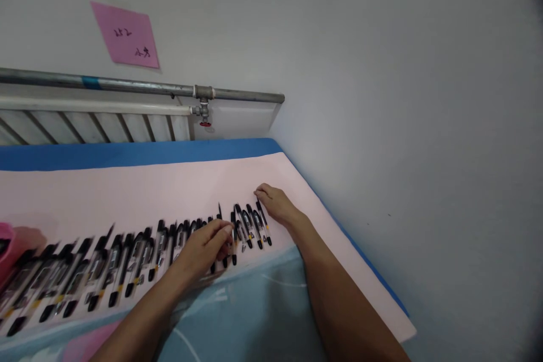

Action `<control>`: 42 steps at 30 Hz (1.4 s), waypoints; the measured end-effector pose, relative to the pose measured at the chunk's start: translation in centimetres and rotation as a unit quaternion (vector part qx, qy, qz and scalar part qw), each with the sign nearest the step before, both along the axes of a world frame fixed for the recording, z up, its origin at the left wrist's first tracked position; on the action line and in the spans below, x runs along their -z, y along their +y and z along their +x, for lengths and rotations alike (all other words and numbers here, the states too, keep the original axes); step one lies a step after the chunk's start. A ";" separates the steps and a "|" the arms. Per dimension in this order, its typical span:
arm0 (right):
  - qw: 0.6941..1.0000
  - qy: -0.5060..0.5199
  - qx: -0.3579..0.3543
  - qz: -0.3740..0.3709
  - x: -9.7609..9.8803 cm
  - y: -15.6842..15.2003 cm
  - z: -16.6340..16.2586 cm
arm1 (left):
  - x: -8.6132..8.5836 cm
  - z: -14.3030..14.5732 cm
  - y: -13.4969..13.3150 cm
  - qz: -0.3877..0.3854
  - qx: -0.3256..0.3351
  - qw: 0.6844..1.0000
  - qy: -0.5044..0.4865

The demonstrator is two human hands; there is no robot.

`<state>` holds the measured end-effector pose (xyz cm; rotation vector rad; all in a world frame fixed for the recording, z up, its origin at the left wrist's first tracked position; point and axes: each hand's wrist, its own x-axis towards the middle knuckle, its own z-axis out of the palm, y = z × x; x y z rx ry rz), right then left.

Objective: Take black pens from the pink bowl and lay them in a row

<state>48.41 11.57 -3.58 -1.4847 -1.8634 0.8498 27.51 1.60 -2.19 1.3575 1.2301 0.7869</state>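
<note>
Black-capped clear pens lie side by side in a long row across the pale pink table top [127, 195]. My left hand [207, 242] is closed, its thumb and fingertips pinching a pen [234, 246] near the right part of the row; some of its fingers are hidden. At the row's right end, my right hand [275, 202] is closed with its fingertips at the upper tip of the last pen [263, 219]. Between the two hands lie several pens [246, 226], slightly tilted, with small loose clear pieces beside them.
A pink container [6, 249] stands at the left edge. Light blue cloth [246, 311] covers the near table edge. Behind the table are a radiator [93, 124], a metal pipe [148, 86] with a red-handled valve [204, 123], and a pink note [127, 37]. A wall [407, 153] borders the right.
</note>
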 end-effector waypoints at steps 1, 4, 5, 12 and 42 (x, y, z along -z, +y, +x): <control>1.000 -0.008 -0.001 0.006 -0.1 0.0 -0.1 | 0.0 0.0 0.0 0.000 0.000 1.000 0.002; 0.999 -0.036 0.011 0.006 -0.4 -0.4 -0.1 | -0.1 0.0 0.0 -0.002 0.003 1.000 0.005; 0.999 -0.048 0.019 0.005 -0.7 -0.6 0.0 | -0.2 0.0 0.0 -0.006 0.003 1.000 0.004; 0.979 -0.192 0.033 -0.052 -2.9 -4.0 1.1 | -0.3 -0.1 0.1 -0.011 0.004 1.000 0.012; 0.978 -0.191 0.059 -0.054 -1.6 -4.0 1.2 | -0.5 -0.2 0.1 0.036 0.070 0.989 0.125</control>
